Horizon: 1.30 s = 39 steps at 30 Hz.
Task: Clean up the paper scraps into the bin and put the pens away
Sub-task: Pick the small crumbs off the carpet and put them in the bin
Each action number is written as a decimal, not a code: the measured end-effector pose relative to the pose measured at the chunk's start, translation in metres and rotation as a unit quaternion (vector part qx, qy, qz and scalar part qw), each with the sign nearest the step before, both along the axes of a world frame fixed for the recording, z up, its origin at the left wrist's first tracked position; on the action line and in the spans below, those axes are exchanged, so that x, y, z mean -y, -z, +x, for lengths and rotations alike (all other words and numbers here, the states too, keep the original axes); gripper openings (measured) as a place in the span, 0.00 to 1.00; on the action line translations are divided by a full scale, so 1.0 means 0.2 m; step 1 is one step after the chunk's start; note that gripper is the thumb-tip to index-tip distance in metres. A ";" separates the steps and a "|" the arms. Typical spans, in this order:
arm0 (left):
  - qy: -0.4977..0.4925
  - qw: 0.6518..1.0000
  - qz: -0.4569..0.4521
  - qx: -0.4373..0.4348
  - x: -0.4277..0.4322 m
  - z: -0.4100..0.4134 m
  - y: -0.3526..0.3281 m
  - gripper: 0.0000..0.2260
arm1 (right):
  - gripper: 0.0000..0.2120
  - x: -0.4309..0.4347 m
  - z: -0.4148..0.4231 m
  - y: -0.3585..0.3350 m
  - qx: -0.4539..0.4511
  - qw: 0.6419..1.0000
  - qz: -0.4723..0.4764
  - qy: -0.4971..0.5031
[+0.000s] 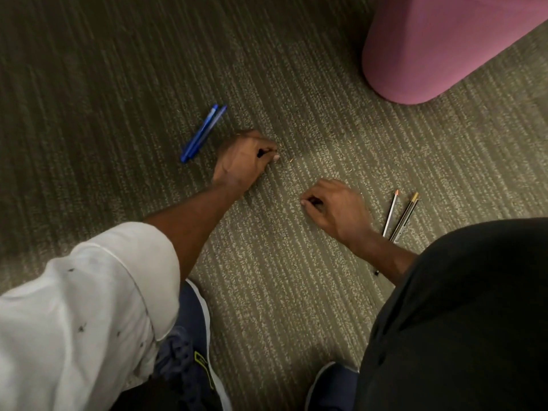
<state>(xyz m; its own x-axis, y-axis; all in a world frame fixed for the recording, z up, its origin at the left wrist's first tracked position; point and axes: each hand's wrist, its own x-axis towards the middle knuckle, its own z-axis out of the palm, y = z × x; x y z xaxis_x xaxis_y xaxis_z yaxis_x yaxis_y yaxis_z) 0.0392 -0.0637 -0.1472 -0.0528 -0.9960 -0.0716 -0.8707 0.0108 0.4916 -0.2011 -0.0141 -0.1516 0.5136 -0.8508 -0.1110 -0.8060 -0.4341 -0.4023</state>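
My left hand (243, 161) rests on the carpet as a closed fist, and I cannot see whether anything is inside it. A tiny paper scrap (292, 159) lies just right of its fingertips. My right hand (335, 206) is pressed to the carpet with its fingertips pinched together, and nothing shows between them. Two blue pens (201, 133) lie side by side left of my left hand. A white pen (391, 213) and a dark pen with a gold cap (406, 216) lie right of my right hand, partly under my wrist. No bin is in view.
A pink rounded seat (444, 46) stands at the top right on the striped grey-green carpet (296, 277). My blue shoes (189, 345) and black-trousered knee (462, 307) fill the bottom of the view.
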 end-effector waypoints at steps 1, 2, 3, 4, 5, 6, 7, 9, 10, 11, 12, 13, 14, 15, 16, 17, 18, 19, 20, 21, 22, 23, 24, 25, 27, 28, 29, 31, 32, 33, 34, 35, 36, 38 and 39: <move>0.011 1.000 -0.003 0.015 0.01 0.00 0.00 0.08 | 0.09 -0.01 0.01 0.00 -0.009 1.000 -0.008 0.007; 0.022 0.999 -0.008 0.032 0.01 0.00 -0.01 0.07 | 0.08 -0.01 0.03 0.01 -0.021 1.000 -0.018 0.010; 0.032 0.998 -0.016 0.052 0.02 0.00 -0.01 0.06 | 0.07 -0.01 0.04 0.01 -0.033 0.999 -0.024 0.010; 0.043 0.996 -0.022 0.075 0.02 0.00 -0.01 0.05 | 0.07 0.00 0.04 0.01 -0.043 0.999 -0.026 0.005; 0.052 0.994 -0.025 0.095 0.03 0.00 -0.01 0.06 | 0.07 0.01 0.05 0.02 -0.051 0.998 -0.026 -0.002; 0.060 0.992 -0.025 0.106 0.03 0.00 -0.01 0.06 | 0.08 0.01 0.05 0.02 -0.052 0.998 -0.026 -0.007; 0.067 0.992 -0.025 0.108 0.03 -0.01 -0.01 0.07 | 0.09 0.02 0.04 0.03 -0.048 0.998 -0.028 -0.008; 0.064 0.993 -0.025 0.094 0.04 -0.01 -0.01 0.08 | 0.09 0.06 0.04 0.04 -0.030 0.999 -0.032 0.012; 0.052 0.995 -0.024 0.077 0.05 -0.01 0.00 0.08 | 0.09 0.08 0.05 0.04 -0.018 0.999 -0.030 0.026; 0.038 0.997 -0.021 0.057 0.06 -0.01 0.00 0.08 | 0.10 0.11 0.06 0.04 -0.005 0.999 -0.032 0.036; 0.027 0.999 -0.018 0.038 0.08 -0.01 -0.01 0.08 | 0.10 0.15 0.07 0.03 0.006 0.998 -0.037 0.043; 0.021 0.999 -0.013 0.023 0.09 -0.02 -0.01 0.07 | 0.11 0.18 0.09 0.03 0.017 0.998 -0.042 0.047; 0.022 1.000 -0.007 0.015 0.10 -0.02 -0.01 0.06 | 0.11 0.22 0.11 0.02 0.026 0.997 -0.048 0.048; 0.029 1.000 -0.001 0.013 0.12 -0.03 -0.02 0.06 | 0.11 0.25 0.12 0.01 0.031 0.997 -0.054 0.047; 0.039 0.999 0.003 0.016 0.13 -0.03 -0.02 0.06 | 0.11 0.29 0.13 0.01 0.031 0.997 -0.060 0.044; 0.050 0.999 0.004 0.019 0.13 -0.03 -0.02 0.07 | 0.12 0.31 0.15 0.01 0.029 0.997 -0.065 0.039; 0.059 0.998 0.007 0.021 0.14 -0.03 -0.02 0.07 | 0.12 0.34 0.15 0.01 0.026 0.997 -0.070 0.033; 0.063 0.998 0.010 0.020 0.14 -0.03 -0.02 0.08 | 0.11 0.35 0.16 0.01 0.022 0.997 -0.075 0.025; 0.066 0.998 0.013 0.017 0.14 -0.03 -0.02 0.08 | 0.11 0.37 0.16 0.02 0.016 0.997 -0.079 0.015; 0.069 0.997 0.016 0.013 0.15 -0.02 -0.02 0.08 | 0.11 0.38 0.17 0.02 0.009 0.997 -0.080 0.005; 0.075 0.997 0.017 0.013 0.15 -0.01 -0.02 0.07 | 0.12 0.39 0.17 0.03 0.003 0.997 -0.081 -0.004; 0.085 0.996 0.017 0.018 0.16 -0.01 -0.02 0.07 | 0.12 0.39 0.17 0.04 0.000 0.997 -0.080 -0.012; 0.098 0.995 0.017 0.028 0.16 0.00 -0.03 0.07 | 0.12 0.40 0.17 0.05 0.000 0.997 -0.079 -0.018; 0.112 0.993 0.017 0.041 0.17 0.00 -0.04 0.07 | 0.12 0.40 0.16 0.05 0.002 0.997 -0.076 -0.024; 0.141 0.987 0.012 0.072 0.17 0.01 -0.05 0.07 | 0.12 0.41 0.16 0.05 0.005 0.996 -0.073 -0.042; 0.149 0.985 0.011 0.086 0.17 0.01 -0.05 0.08 | 0.12 0.42 0.15 0.05 0.004 0.996 -0.076 -0.055; 0.151 0.984 0.007 0.098 0.16 0.00 -0.05 0.08 | 0.12 0.43 0.15 0.04 0.000 0.994 -0.080 -0.069; 0.137 0.984 -0.006 0.112 0.14 -0.01 -0.04 0.09 | 0.12 0.45 0.14 0.04 -0.022 0.990 -0.097 -0.102; 0.127 0.985 -0.011 0.114 0.13 -0.01 -0.03 0.08 | 0.13 0.46 0.14 0.04 -0.039 0.986 -0.109 -0.118; 0.117 0.987 -0.012 0.111 0.12 -0.01 -0.02 0.08 | 0.13 0.46 0.15 0.04 -0.056 0.982 -0.122 -0.133; 0.110 0.989 -0.010 0.103 0.12 -0.01 -0.02 0.08 | 0.13 0.46 0.16 0.04 -0.073 0.978 -0.135 -0.144; 0.105 0.990 -0.007 0.095 0.11 -0.01 -0.03 0.08 | 0.13 0.44 0.16 0.04 -0.087 0.974 -0.146 -0.148; 0.102 0.991 -0.007 0.086 0.11 -0.01 -0.03 0.08 | 0.13 0.43 0.17 0.04 -0.095 0.973 -0.153 -0.145; 0.096 0.993 -0.005 0.067 0.10 -0.01 -0.03 0.09 | 0.14 0.39 0.19 0.04 -0.107 0.976 -0.144 -0.123; 0.087 0.995 -0.004 0.054 0.11 -0.01 -0.03 0.09 | 0.14 0.37 0.20 0.05 -0.104 0.981 -0.127 -0.106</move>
